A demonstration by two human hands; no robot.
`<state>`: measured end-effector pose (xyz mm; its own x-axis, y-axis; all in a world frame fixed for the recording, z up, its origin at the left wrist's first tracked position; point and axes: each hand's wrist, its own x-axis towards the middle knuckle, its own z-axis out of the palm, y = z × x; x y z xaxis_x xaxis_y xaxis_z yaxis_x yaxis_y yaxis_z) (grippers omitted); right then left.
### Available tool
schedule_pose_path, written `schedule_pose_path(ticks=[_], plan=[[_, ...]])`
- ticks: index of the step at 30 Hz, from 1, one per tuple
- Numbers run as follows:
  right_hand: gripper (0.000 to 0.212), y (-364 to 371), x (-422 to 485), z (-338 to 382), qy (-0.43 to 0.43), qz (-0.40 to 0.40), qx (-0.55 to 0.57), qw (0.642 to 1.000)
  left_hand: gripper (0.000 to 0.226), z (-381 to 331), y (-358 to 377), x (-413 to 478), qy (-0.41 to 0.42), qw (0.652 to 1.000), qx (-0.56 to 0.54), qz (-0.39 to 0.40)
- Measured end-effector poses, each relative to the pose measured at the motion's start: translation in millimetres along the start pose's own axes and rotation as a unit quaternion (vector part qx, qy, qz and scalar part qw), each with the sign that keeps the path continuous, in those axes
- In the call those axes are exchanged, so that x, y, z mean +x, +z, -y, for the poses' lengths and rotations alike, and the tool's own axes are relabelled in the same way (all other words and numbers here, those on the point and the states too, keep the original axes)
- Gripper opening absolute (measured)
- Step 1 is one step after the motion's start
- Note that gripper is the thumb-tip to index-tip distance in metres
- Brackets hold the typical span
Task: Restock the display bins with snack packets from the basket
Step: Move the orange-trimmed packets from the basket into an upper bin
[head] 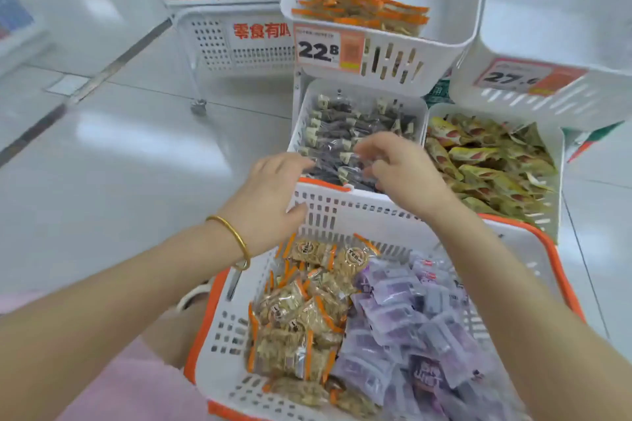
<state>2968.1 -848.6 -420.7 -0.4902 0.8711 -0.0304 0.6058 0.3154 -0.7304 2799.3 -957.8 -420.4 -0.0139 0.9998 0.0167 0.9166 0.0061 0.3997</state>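
A white basket with an orange rim (pixel 561 270) sits in front of me, holding orange-edged nut packets (pixel 301 318) on the left and purple packets (pixel 410 328) on the right. Just beyond it is a low white display bin (pixel 301 120) of dark packets (pixel 345 133). My left hand (pixel 270 188) lies at the basket's far left corner, fingers stretched over the rim toward the dark packets, thumb against the basket wall. My right hand (pixel 396 167) hovers over the bin's front. Its loosely bent, blurred fingers touch the dark packets.
To the right is a bin of yellow-green packets (pixel 485 161). Above, an upper bin (pixel 455 24) holds orange-edged packets and carries a 22.8 price tag; another upper bin (pixel 547 44) stands at the right. A wheeled white cart (pixel 212 44) stands behind on the shiny floor.
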Motion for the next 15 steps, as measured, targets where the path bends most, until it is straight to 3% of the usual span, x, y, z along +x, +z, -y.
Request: schedule_pose_path(ticks=[3,6,12,15], plan=[[0.033,76.2,-24.2,-62.3,0.09,0.109,-0.048,0.989,0.053,7.7,16.5,-36.3,-0.047,0.996,0.001,0.079],[0.032,125.9,-35.7,-99.2,0.155,0.141,-0.05,0.977,0.048,14.6,27.4,-51.8,-0.068,0.99,0.007,0.123],[0.042,199.0,-16.7,-118.4,0.242,0.107,-0.017,0.964,0.043,34.3,43.4,-53.9,-0.087,0.982,-0.008,0.166],[0.042,224.9,5.9,-124.6,0.377,0.018,0.067,0.924,0.043,42.1,49.2,-50.5,-0.104,0.978,-0.022,0.178]])
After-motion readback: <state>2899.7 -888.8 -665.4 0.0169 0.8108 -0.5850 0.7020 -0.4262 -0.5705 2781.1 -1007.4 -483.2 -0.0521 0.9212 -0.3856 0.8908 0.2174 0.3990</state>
